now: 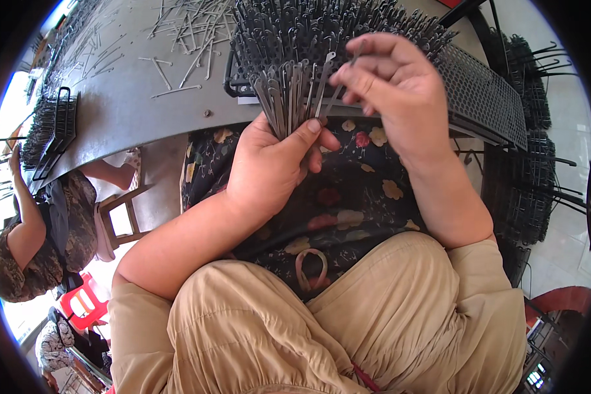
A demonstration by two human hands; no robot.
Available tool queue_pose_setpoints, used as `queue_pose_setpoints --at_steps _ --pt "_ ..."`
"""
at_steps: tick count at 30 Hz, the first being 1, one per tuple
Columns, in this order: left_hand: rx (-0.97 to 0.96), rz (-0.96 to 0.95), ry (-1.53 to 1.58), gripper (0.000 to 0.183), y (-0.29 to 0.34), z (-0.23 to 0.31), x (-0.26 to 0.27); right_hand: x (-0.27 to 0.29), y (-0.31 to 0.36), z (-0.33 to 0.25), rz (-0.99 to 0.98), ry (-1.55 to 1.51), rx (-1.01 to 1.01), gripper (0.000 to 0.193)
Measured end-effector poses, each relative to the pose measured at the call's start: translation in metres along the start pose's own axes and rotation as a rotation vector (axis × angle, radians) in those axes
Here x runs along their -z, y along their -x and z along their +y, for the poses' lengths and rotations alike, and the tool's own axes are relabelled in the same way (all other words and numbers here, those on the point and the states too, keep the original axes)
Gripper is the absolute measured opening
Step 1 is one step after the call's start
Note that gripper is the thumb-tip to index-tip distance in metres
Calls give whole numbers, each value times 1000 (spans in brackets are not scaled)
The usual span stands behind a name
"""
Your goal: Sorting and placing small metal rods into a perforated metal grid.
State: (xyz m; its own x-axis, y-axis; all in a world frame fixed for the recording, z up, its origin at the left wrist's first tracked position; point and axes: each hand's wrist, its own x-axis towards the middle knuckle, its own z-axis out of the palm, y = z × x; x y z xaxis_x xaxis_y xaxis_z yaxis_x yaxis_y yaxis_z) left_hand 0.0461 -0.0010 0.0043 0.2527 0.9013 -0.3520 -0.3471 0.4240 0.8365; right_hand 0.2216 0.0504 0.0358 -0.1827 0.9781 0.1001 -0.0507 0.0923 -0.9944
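- Left hand [266, 164] is closed around a bundle of thin metal strips [277, 102], its thumb laid across their lower ends while the upper ends fan out.
- Right hand [397, 85] is nearly pinched shut, a single strip [335, 97] between thumb and forefinger; the strip slants down toward the left thumb, blurred enough that I cannot tell whether its lower end touches the bundle.
- Both hands sit at the near edge of the worktop [131, 125], above a dark floral cloth [354, 197] over the lap.
- Just behind the bundle, a mesh tray [476, 82] carries a dense crowd of upright dark pieces [295, 26]; loose strips [190, 39] lie scattered farther left.
- From where I stand, the step in hand looks like handling strips one at a time beside the bunch; whether this one is leaving or joining it, I can't say.
- To my eye, the next move calls for a light, steady pinch on the single strip and a firm left grip, so that the fanned neighbours don't slip or snag.
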Motion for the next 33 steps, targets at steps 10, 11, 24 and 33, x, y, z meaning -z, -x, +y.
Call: queue_pose_setpoints --at_steps 10,11,24,33 --pt "97 -1 15 10 -2 -1 1 1 -41 20 108 45 1087 47" --pt "101 -17 12 10 -3 -1 -1 5 -76 39 55 -297 1421 41" --pt "68 31 -43 9 -5 -1 1 8 -29 -9 143 1064 974 28" --pt "97 -47 165 12 -5 5 8 8 -11 9 99 412 452 25"
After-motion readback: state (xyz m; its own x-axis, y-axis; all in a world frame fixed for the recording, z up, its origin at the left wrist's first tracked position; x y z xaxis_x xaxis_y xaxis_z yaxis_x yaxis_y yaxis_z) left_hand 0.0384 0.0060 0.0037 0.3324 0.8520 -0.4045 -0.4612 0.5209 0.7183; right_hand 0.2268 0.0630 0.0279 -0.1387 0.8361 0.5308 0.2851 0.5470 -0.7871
